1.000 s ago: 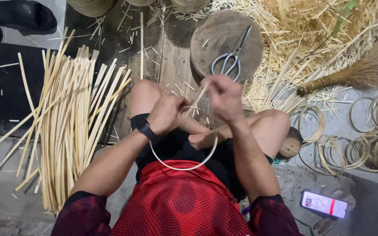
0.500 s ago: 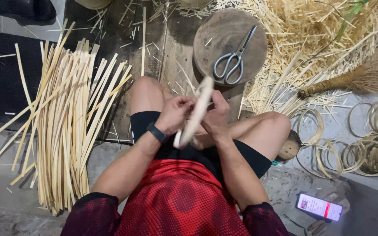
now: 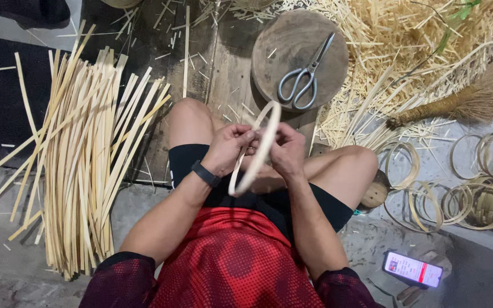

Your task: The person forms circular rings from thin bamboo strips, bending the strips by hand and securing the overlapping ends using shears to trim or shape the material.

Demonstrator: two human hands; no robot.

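Pale bent bamboo-strip hoop (image 3: 256,149) held edge-on above the lap, between both hands. Left hand (image 3: 228,149) fingers closed on its left side; right hand (image 3: 286,151) fingers pinched on its right side. Steel scissors (image 3: 305,80) lie on round wooden block (image 3: 269,51) beyond.

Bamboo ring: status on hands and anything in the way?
Left hand and right hand both gripping bamboo ring, held edge-on above lap. Scissors lie apart on round wooden block. Nothing in the way.
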